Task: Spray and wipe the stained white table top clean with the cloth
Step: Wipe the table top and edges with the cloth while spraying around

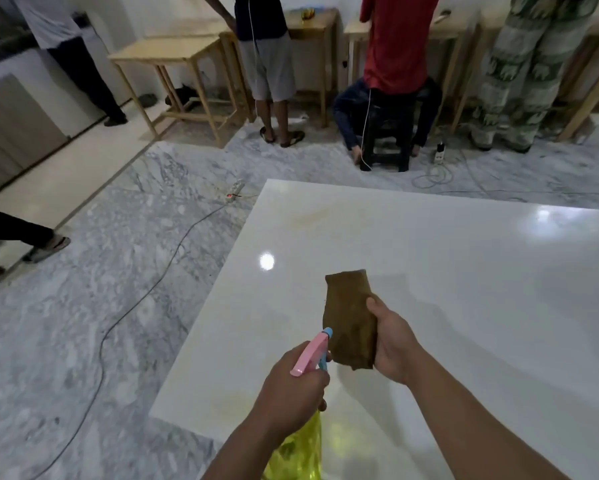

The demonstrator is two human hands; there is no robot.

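Left hand is gripping the pink-topped spray bottle, right hand is clutching the brown cloth over the white counter.

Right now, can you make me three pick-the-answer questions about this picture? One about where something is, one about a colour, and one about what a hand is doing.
1. Where is the cloth?
A. in the right hand
B. flat on the floor
C. on a wooden table

2. What colour is the sprayer head?
A. green
B. pink
C. black

3. What is the left hand doing?
A. resting flat on the table
B. hanging loose
C. gripping the spray bottle

Answers:
1. A: the right hand holds it above the table.
2. B: it is pink with a blue tip.
3. C: its fingers curl round the spray bottle.
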